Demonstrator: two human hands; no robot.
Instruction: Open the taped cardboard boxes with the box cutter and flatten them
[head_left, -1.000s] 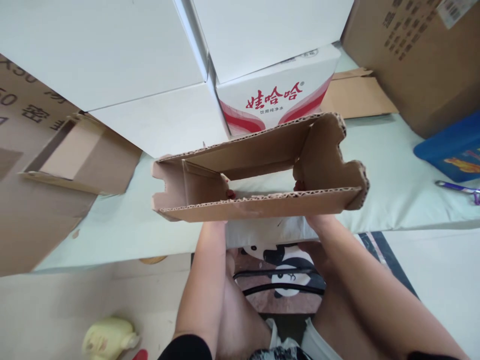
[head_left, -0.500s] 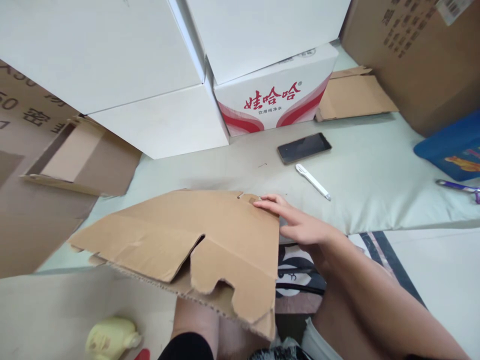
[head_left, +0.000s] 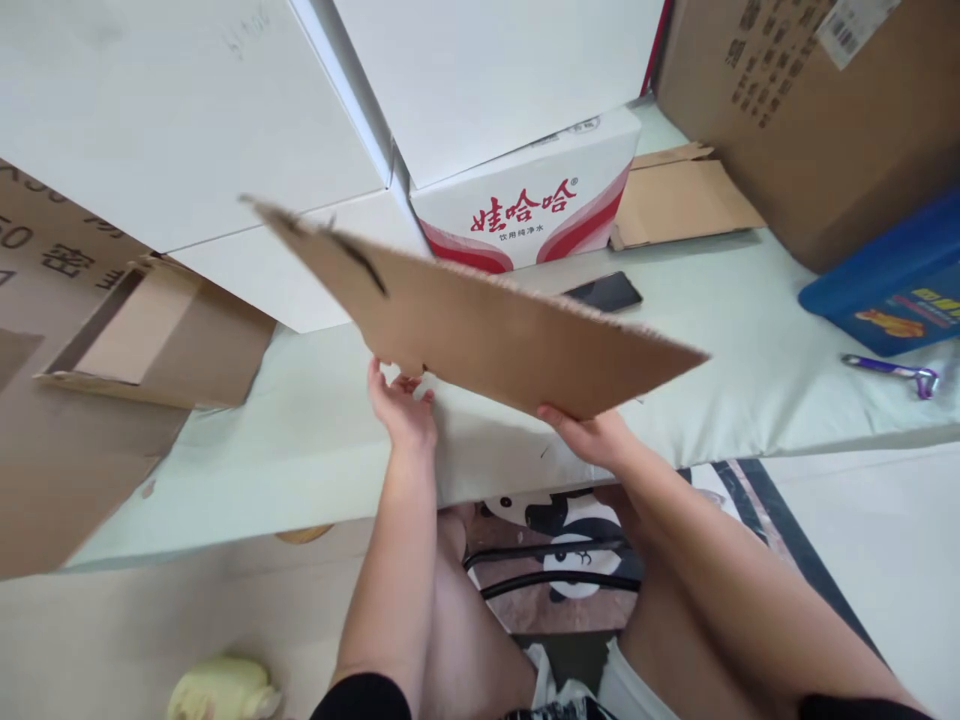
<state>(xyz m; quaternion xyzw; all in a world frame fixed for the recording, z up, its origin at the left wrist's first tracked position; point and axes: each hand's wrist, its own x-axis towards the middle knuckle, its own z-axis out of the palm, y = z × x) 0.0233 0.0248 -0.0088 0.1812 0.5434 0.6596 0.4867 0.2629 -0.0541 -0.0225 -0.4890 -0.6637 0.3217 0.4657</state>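
A brown cardboard piece (head_left: 480, 320) is held up in the air, tilted, with a slit near its upper left end and a ragged top edge. My right hand (head_left: 592, 435) grips its lower edge toward the right, thumb on the near face and the other fingers hidden behind. Beneath the lower left edge is my left hand (head_left: 405, 405), palm up, with fingers apart and loosely curled. Its fingertips are close to the cardboard; whether they touch it I cannot tell. The cardboard partly covers a black phone (head_left: 607, 291) lying on the pale green surface (head_left: 300, 450).
White boxes (head_left: 225, 120) and a red-and-white printed carton (head_left: 525, 215) stand behind. A flattened cardboard piece (head_left: 686, 200), a blue container (head_left: 885, 280) and a purple-handled tool (head_left: 892, 372) are at right. An open cardboard box (head_left: 172, 330) sits left; a yellow bottle (head_left: 221, 690) is below.
The cardboard has been raised and turned from lying low over my lap to a tilted position farther forward. My left hand has come into view below it. The white cutter is now hidden.
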